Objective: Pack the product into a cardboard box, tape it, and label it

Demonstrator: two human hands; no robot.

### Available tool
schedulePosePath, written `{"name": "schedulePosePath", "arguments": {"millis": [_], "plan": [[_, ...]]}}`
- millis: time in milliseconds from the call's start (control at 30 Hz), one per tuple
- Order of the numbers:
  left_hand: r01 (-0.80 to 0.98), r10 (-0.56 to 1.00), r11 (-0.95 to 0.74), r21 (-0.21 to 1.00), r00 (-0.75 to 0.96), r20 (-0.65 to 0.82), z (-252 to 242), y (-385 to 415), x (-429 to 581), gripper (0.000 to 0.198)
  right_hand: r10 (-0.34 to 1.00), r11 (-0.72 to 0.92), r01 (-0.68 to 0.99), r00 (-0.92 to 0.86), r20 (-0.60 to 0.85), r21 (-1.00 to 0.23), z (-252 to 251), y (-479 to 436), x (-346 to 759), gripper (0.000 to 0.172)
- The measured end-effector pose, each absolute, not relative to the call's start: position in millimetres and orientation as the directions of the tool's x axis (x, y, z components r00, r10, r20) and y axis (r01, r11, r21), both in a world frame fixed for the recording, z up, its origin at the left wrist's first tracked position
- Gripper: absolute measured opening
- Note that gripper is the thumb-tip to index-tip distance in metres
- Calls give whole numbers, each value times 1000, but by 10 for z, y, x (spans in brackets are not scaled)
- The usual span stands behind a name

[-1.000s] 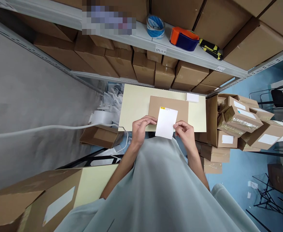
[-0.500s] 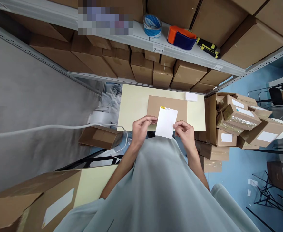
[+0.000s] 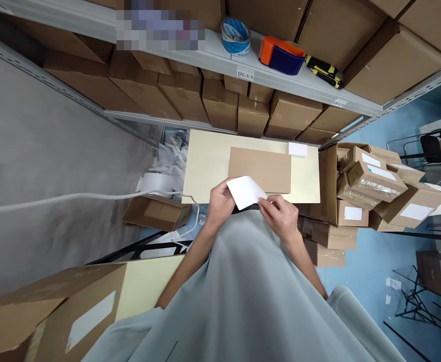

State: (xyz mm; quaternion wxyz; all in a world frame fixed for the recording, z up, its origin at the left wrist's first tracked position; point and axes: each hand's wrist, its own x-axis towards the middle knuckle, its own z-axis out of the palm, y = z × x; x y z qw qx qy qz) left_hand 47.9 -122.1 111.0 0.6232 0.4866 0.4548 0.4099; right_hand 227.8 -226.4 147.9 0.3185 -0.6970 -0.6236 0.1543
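Between my two hands is a white label (image 3: 246,192), tilted and slightly bent, its face blank from here. My left hand (image 3: 221,202) is closed on the label's left edge, with some fingers hidden behind it. At the lower right corner, my right hand (image 3: 280,215) pinches the label between thumb and finger. Just beyond the hands, a flat brown cardboard box (image 3: 260,168) lies on the pale yellow table (image 3: 205,166).
A small white stack (image 3: 298,149) lies at the table's back right. Blue tape (image 3: 236,37), an orange-and-navy tape dispenser (image 3: 282,54) and yellow-black cutters (image 3: 323,72) rest on the shelf above. Labelled parcels (image 3: 376,181) fill a carton at right. A white cable (image 3: 92,195) crosses at left.
The label has turned and tipped over, moving left, so its yellow-marked printed edge no longer shows. My right hand has moved left and inward; my left hand now grips the label's edge.
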Motion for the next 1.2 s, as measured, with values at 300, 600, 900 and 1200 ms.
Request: {"name": "schedulePosePath", "arguments": {"millis": [300, 600, 900, 1200], "plan": [[-7, 964, 106, 994, 245, -101, 1024, -1214, 507, 26, 953, 7, 682, 218, 212, -731, 1451, -2302, 2234, 18], [314, 858, 157, 936, 426, -287, 457, -676, 774, 33, 850, -366, 387, 509, -135, -847, 766, -1622, 2680, 20], [685, 832, 112, 720, 331, -445, 184, -216, 1236, 24, 708, -634, 293, 591, -386, -715, 201, -1082, 2937, 23], [781, 807, 49, 623, 337, -486, 133, -160, 1304, 28, 671, -709, 351, 602, -432, -612, 152, -980, 2958, 16]]}}
